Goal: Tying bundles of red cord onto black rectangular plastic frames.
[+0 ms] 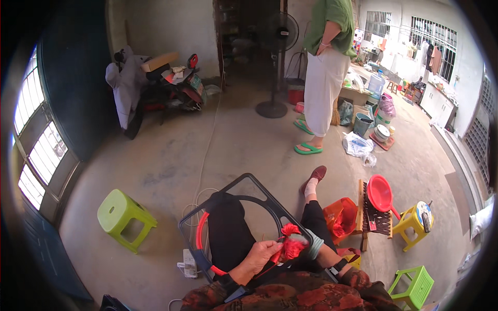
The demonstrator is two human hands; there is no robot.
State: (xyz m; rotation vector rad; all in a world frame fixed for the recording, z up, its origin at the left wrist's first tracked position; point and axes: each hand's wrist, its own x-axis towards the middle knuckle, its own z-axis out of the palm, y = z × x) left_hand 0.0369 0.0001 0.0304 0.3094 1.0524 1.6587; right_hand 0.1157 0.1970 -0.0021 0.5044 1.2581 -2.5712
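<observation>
Across my lap lies a black frame (270, 201) with a round opening; red material covers parts of the ring's left side. My left hand (260, 255) is closed in a pinch at the ring's right side, on the end of a red strand. Just beside it is a bunched red cord (293, 248), which looks like yarn or soft strips. My right hand (314, 245), in a pale grey-green glove, is closed around this bunch at the frame's right corner. Its fingers are partly hidden by the red bunch.
A green stool (123, 217) stands to my left. At right are an orange bag (341, 217), a wooden rack (376, 223), a red basin (380, 193), a yellow stool (412, 228) and another green stool (415, 286). A person (327, 72) stands ahead near a fan (273, 62). A power strip (189, 263) lies on the floor.
</observation>
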